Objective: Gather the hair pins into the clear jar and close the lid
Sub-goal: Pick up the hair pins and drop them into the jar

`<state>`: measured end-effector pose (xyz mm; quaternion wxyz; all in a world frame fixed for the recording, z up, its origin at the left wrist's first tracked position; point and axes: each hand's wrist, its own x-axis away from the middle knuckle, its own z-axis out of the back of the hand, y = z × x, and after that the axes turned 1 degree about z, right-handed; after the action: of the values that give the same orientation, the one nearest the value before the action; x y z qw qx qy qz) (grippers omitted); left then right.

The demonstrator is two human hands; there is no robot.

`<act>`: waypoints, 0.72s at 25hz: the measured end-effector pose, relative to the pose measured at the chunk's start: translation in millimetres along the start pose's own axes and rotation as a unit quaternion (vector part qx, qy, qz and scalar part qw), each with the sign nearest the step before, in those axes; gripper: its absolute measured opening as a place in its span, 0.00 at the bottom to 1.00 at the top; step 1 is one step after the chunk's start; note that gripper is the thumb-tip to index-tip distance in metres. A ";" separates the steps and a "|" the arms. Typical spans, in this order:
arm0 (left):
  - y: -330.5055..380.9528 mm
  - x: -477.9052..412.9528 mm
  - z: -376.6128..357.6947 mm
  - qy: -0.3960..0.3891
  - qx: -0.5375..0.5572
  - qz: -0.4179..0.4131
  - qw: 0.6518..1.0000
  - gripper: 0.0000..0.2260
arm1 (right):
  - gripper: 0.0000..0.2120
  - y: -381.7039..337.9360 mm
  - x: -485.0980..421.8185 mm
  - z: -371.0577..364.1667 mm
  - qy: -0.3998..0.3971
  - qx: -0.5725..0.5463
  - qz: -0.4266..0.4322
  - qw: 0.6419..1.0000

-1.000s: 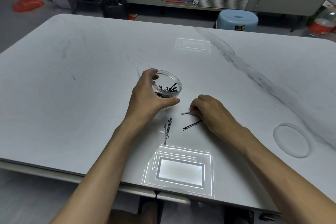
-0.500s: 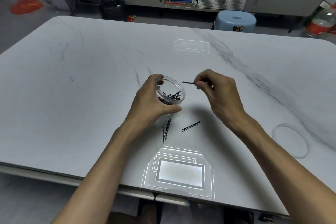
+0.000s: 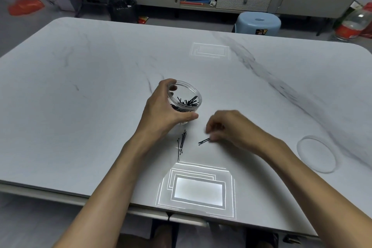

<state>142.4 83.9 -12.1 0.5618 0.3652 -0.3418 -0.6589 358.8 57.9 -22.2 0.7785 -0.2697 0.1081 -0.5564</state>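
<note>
Left grip (image 3: 167,110) wraps the clear jar (image 3: 192,91) from its 9 o'clock side, thumb across the near wall and fingers curled over the far rim, exactly as it does half a second earlier; jar and hand have not shifted on the counter (image 3: 100,106). The change is on the other side. The right grip (image 3: 231,128) hovered at the jar's 3 o'clock rim a moment ago, pinching a single pin. It has now come down to the counter at the jar's 4 o'clock. It is motion-blurred, fingers curled, with the fingertips at the right end of the loose pin (image 3: 203,141). Whether they already pinch that pin I cannot tell. The pin carried earlier no longer shows in the fingers.

The jar stands upright and open, and a tangle of black hair pins (image 3: 188,102) lies in its bottom. Outside it, a bundle of pins (image 3: 182,143) lies at its 6 o'clock, just beside the left wrist, pointing toward the near edge. The loose pin lies at about 5 o'clock. Neither has moved since the earlier frames. The lid (image 3: 316,154), clear and round, lies flat on the counter at 4 o'clock, well apart from the jar, where it lay before.
</note>
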 end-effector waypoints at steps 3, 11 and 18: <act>-1.1 -1.6 2.5 0.006 0.001 0.009 1.000 0.42 | 0.07 2.9 3.6 -13.0 -0.009 0.090 0.046 0.995; -2.8 -2.1 4.7 0.003 0.000 0.014 1.000 0.42 | 0.06 8.7 3.1 -7.1 0.174 0.051 -0.010 0.983; 4.6 4.7 -3.4 -0.097 0.000 0.001 0.995 0.41 | 0.04 -38.7 -8.8 15.1 0.315 -0.163 0.040 0.934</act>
<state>147.1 78.4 -10.4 0.5270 0.2994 -0.3950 -0.6904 331.4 61.5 10.1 0.6713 -0.1988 0.4476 -0.5562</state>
